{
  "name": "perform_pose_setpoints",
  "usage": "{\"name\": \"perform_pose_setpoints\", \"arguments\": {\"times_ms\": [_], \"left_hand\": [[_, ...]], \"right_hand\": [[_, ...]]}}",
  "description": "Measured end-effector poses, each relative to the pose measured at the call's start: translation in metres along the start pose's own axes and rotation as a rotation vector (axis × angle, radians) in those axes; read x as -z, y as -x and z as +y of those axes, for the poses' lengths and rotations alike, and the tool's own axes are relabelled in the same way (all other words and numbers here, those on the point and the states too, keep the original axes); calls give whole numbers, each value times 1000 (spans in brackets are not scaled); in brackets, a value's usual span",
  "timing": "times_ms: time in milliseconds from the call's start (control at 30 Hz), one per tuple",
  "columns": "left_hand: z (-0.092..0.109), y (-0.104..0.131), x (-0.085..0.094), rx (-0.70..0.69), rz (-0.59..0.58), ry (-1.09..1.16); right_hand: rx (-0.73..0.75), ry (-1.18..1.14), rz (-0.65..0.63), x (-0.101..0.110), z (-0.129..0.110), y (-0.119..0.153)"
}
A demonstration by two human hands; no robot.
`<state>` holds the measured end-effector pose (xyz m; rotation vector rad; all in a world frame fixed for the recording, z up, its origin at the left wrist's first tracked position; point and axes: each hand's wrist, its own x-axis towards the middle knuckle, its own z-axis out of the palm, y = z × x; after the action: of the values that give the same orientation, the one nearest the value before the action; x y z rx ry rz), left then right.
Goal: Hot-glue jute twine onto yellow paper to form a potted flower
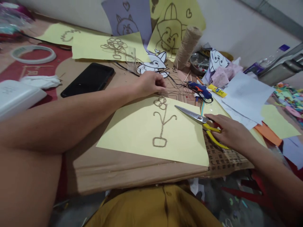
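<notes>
A pale yellow sheet [134,132] lies on cardboard in front of me. On it is a flower in a pot [163,124], formed from brown twine, with round petals, a stem and two curling side shoots. My left hand [151,83] hovers at the sheet's top edge above the petals, fingers curled together; whatever they may pinch is too small to make out. At the sheet's right side my right hand [224,129] grips yellow-handled scissors [191,114]. Their blades look closed and point left, over the paper beside the flower.
Behind my left hand stands a twine spool [188,47]. A blue glue gun [200,90] and its cord lie right of it. To the left are a black phone [88,79], a tape roll [33,54] and a white box [19,97]. Loose papers [248,91] cover the right.
</notes>
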<state>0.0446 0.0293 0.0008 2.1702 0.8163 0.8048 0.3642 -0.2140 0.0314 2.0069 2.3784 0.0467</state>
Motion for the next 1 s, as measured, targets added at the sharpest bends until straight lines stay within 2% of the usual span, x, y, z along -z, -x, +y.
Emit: {"name": "perform_pose_setpoints", "arguments": {"times_ms": [67,200,333,433,533,700,833,900,1000], "left_hand": [[5,6,9,-9,8,-69],[8,23,22,-108,-81,-195],[4,32,20,-244,-143,-213],[1,32,16,-287,-167,-228],[0,32,14,-311,-167,-252],[-2,36,14,-353,-152,-270],[-4,37,14,-380,-166,-288],[-4,36,13,-383,-182,-305],[-3,35,13,-376,-205,-336]], "right_hand": [[12,-45,-15,1,1,-2],[61,-91,-53,6,2,-4],[107,-119,-107,11,-2,-5],[132,-107,-132,14,-4,-1],[124,3,-127,19,-6,4],[115,43,11,29,-24,-4],[130,-17,50,33,-40,-21],[94,-67,103,33,-39,-30],[-56,-106,268,31,-25,-50]]}}
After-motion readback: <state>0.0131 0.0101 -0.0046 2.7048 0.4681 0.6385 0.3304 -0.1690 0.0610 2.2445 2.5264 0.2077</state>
